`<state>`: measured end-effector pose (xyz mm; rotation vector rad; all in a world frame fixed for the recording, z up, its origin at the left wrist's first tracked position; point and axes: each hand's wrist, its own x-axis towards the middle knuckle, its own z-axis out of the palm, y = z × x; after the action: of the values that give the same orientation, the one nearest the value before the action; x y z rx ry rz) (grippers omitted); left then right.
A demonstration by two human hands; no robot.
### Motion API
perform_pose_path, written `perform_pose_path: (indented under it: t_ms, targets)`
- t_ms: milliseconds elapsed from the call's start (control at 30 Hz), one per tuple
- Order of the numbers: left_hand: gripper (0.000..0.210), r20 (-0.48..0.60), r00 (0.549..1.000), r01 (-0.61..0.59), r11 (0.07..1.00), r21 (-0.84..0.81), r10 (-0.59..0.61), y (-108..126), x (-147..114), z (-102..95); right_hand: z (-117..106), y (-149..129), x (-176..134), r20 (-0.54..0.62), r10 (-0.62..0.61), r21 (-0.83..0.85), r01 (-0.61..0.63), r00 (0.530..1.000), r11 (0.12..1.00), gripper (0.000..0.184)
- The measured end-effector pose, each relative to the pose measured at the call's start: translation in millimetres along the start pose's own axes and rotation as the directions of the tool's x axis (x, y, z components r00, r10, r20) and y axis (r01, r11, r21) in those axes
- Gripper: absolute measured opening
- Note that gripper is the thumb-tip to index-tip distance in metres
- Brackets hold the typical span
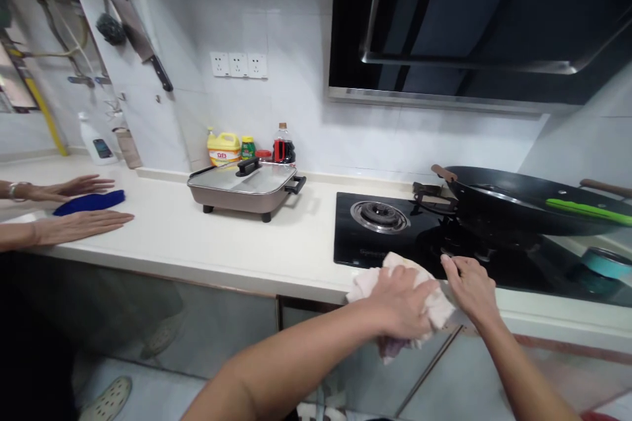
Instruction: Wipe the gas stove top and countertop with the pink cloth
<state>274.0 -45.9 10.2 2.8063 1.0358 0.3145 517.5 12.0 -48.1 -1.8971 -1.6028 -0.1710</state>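
Observation:
My left hand (405, 299) presses down on a crumpled white cloth (368, 283) at the counter's front edge, its fingers bent over it. Part of the cloth hangs down in front of the cabinet. Close by on the right, my right hand (471, 289) rests at the front edge of the black gas stove (372, 256), thumb apart from the fingers and no object visible in it. Behind my hands is the stove's left burner (380, 216). A large black wok (494, 210) sits over the right side, with a green-handled utensil (587, 210) lying in it.
A lidded electric pan (241, 197) stands mid-counter, before a yellow jug (224, 150) and a dark sauce bottle (283, 145). At left, another person's hands (83, 227) flank a blue cloth (91, 202). A range hood (444, 26) overhangs the stove. A teal round object (607, 263) is at right.

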Motion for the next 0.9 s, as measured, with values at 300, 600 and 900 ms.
perform_pose_path:
  t_ms: [300, 600, 900]
  targets:
    - [0.067, -0.273, 0.957, -0.058, 0.985, 0.160, 0.100, -8, 2, 40.4, 9, 20, 10, 0.032, 0.014, -0.010, -0.014, 0.999, 1.000, 0.069]
    - [0.078, -0.279, 0.960, 0.112, 0.940, 0.323, -0.018, -90, -117, 7.3, 8, 15, 8, 0.069, -0.002, -0.123, 0.011, 0.998, 0.992, 0.067]
    - [0.074, -0.201, 0.970, 0.213, 0.886, 0.411, -0.140, -150, -211, -27.3, 3, 4, 4, 0.044, -0.011, -0.114, 0.016, 0.999, 0.993, 0.066]
